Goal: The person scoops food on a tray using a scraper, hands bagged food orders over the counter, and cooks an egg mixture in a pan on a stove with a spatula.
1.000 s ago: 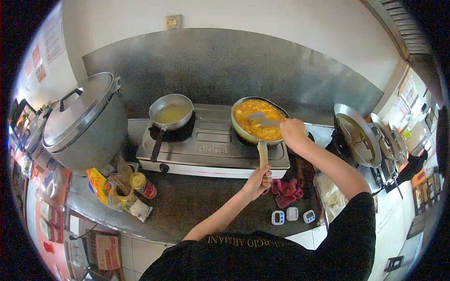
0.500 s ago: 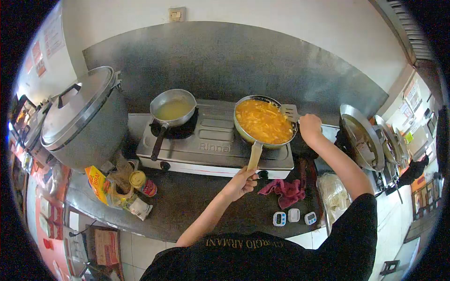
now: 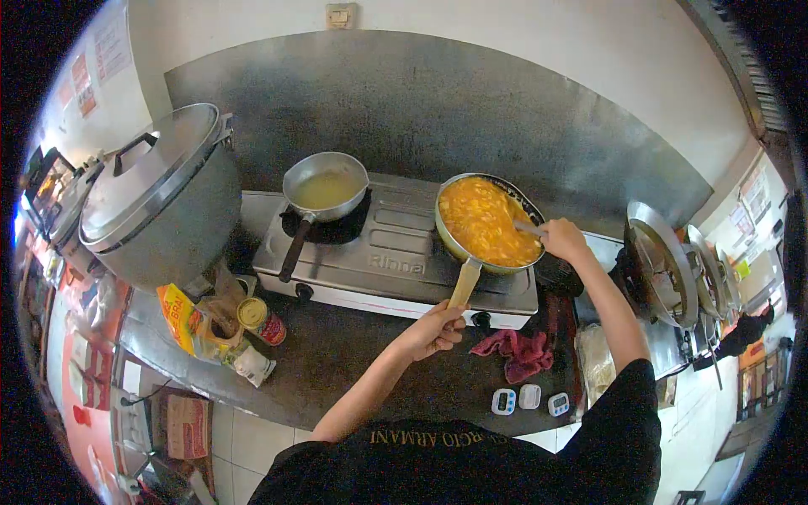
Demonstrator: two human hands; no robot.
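My left hand (image 3: 433,332) is closed round the pale handle of a frying pan (image 3: 465,282), which sits on the right burner of a two-burner gas stove (image 3: 391,240). Chunky orange-yellow sauce (image 3: 488,220) fills the pan. My right hand (image 3: 564,239) grips a spatula (image 3: 528,227) at the pan's right rim. The spatula's blade is sunk in the sauce and hidden. On the left burner rests a saucepan (image 3: 326,181) with a dark handle, holding thin yellowish liquid.
A large lidded pot (image 3: 168,210) stands left of the stove. In front of it are a yellow packet (image 3: 178,318) and a can (image 3: 263,321). A maroon cloth (image 3: 518,349) and several small timers (image 3: 503,401) lie at the front right. Large woks (image 3: 661,261) stand farther right.
My right hand has brought the spatula from above the pan's right rim down into the sauce. The left hand keeps its hold on the handle. The view has shifted slightly.
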